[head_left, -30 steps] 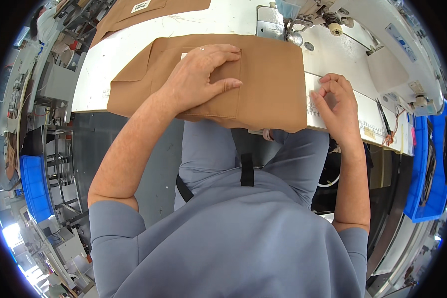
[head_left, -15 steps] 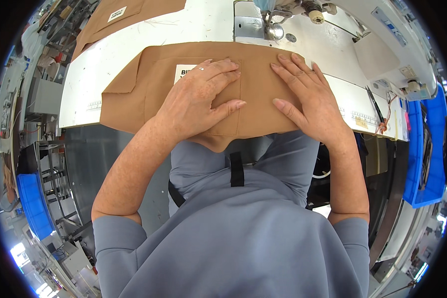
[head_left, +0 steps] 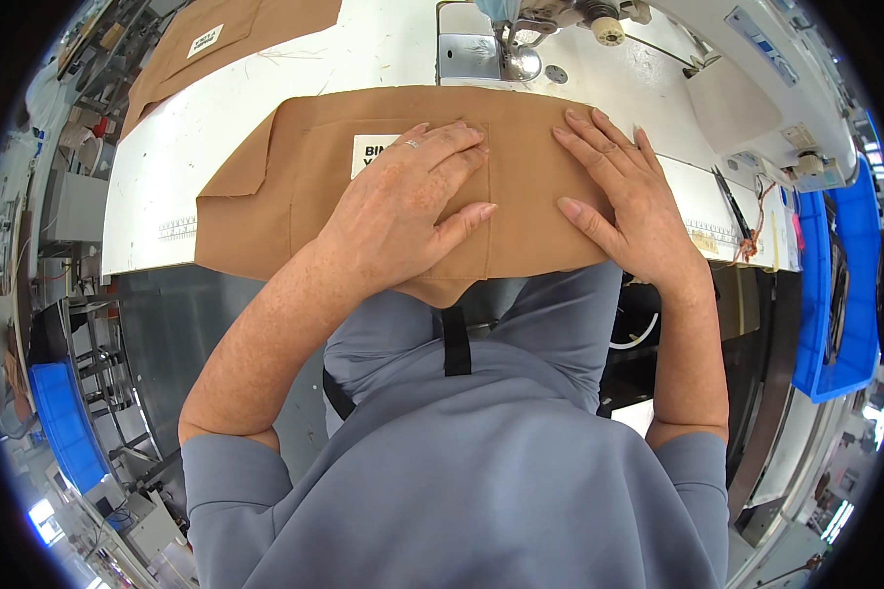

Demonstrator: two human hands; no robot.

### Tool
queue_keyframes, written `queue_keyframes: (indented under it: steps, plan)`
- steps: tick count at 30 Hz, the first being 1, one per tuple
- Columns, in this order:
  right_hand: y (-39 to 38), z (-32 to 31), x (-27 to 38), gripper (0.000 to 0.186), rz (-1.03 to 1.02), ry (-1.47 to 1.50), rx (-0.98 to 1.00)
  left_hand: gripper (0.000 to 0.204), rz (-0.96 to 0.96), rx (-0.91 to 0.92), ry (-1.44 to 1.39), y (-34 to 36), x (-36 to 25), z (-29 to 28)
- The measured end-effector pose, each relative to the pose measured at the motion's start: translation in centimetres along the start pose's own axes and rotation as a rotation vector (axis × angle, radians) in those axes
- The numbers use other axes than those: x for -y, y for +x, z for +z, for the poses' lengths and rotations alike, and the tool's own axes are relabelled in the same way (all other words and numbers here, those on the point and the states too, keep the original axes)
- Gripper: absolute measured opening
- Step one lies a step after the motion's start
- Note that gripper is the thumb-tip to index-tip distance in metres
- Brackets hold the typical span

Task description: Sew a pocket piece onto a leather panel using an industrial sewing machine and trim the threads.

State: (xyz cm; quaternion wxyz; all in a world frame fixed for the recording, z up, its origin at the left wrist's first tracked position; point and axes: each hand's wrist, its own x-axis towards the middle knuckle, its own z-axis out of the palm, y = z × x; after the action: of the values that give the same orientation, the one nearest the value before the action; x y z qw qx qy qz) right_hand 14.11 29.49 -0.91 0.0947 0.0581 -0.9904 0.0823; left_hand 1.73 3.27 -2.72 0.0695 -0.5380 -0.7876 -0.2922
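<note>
A brown fabric panel lies spread at the front of the white sewing table, with a stitched seam outlining a patch on it. Its upper left corner is folded over and its front edge droops past the table toward my lap. My left hand lies flat on the stitched patch, fingers stretched, partly covering a white label with dark print. Farther right, my right hand rests flat and spread on the panel's right end. Neither hand grips anything. Beyond the panel stands the sewing machine's presser foot.
Another brown panel with a white label lies at the back left. The machine's white body fills the back right. Black tweezers and reddish threads sit near the right edge. Blue bins hang beyond; another blue bin is at left.
Both hands and the brown panel have slid slightly rightward over the table, a little more of the label now showing. The whole view has shifted a little.
</note>
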Motion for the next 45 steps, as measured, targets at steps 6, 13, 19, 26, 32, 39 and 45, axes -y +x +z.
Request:
queue_keyframes:
  steps: [6, 13, 19, 26, 32, 39, 45]
  plan:
    - [0.6, -0.7, 1.0, 0.057, -0.039, -0.008, -0.057, 0.045, -0.037, -0.020, -0.036, 0.2, -0.5, 0.2]
    - [2.9, 1.1, 2.9, 0.043, -0.212, 0.075, -0.103, 0.038, -0.046, -0.007, -0.028, 0.3, -0.5, 0.4]
    - [3.2, 1.5, 2.1, 0.041, -0.201, 0.095, -0.066, 0.030, 0.006, -0.025, -0.074, 0.3, -0.4, -0.1]
    - [3.3, 1.4, 1.8, 0.040, -0.214, 0.113, -0.101, 0.024, 0.063, 0.020, -0.025, 0.2, -0.6, -0.6]
    - [1.5, 0.3, -1.2, 0.035, -0.177, 0.158, -0.227, 0.023, 0.068, 0.034, -0.014, -0.3, -0.7, -0.9]
    - [-6.2, -3.4, -9.5, 0.024, 0.266, -0.040, -0.450, 0.049, -0.031, -0.010, -0.014, -0.8, -2.5, -0.8]
    - [-11.6, -3.2, -12.5, 0.030, 0.549, -0.078, -0.472, 0.075, 0.005, -0.010, 0.171, -3.3, -6.2, 0.9]
